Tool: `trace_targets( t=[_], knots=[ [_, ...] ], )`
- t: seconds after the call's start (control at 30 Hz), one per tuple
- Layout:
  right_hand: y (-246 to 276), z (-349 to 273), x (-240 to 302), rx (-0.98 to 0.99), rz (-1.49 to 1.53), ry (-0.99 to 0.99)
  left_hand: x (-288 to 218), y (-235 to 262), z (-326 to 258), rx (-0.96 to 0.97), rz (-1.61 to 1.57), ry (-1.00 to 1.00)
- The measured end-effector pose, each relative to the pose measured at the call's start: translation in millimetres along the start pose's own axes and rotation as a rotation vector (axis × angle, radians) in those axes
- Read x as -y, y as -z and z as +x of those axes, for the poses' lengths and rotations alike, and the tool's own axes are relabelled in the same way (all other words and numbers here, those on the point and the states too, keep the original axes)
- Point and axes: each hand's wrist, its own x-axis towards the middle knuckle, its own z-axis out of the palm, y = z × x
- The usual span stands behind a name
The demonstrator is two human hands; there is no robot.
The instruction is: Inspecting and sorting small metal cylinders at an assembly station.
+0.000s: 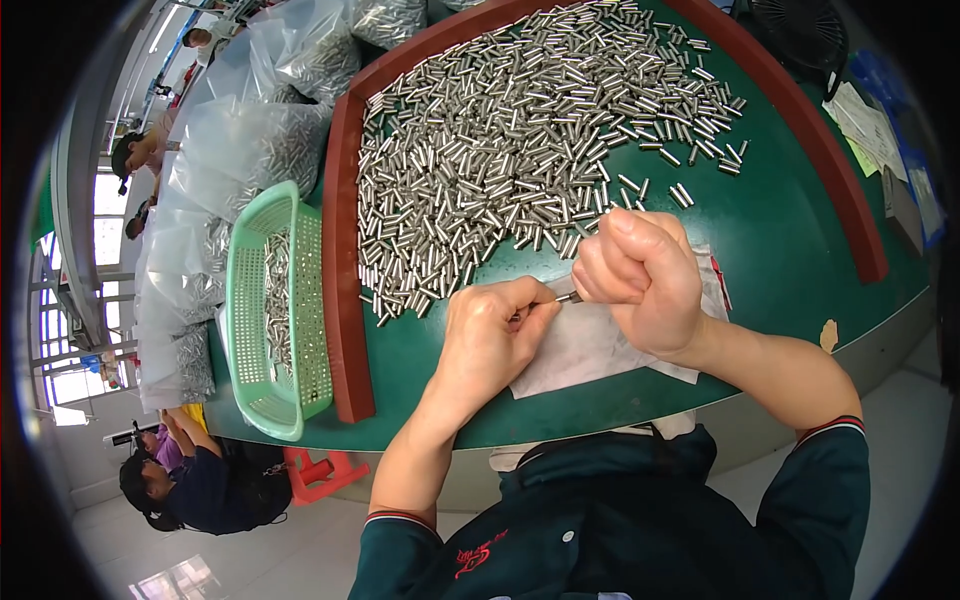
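Note:
My left hand [488,335] is closed, its thumb and forefinger pinched together. A short metal pin [568,297] shows in the small gap between my two hands, its left end at those fingertips. My right hand [645,285] is curled into a fist at the pin's other end; whatever lies inside the fist is hidden. Below both hands a whitish cloth [575,350] is spread on the green tabletop [785,205]. Just beyond them lies a wide heap of shiny metal pins [520,130], with a few loose pins [682,195] near my right hand.
A dark red raised border [345,250] curves round the heap. Left of it stands a green plastic basket [312,340] with pins inside. Clear bags [200,170] of metal parts line the far left. Papers [868,130] and a black fan [800,35] are at right. People sit at left.

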Motion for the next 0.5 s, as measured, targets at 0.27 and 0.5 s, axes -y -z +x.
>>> trace_targets(
  t=[0.27, 0.5],
  knots=[
    [0, 0, -1, -0.001, -0.013, 0.017, 0, -2, 2, -0.003, -0.007, -0.003],
    [4, -5, -8, 0.031, -0.056, 0.110, -9, -3, 7, 0.001, 0.004, -0.010]
  ],
)
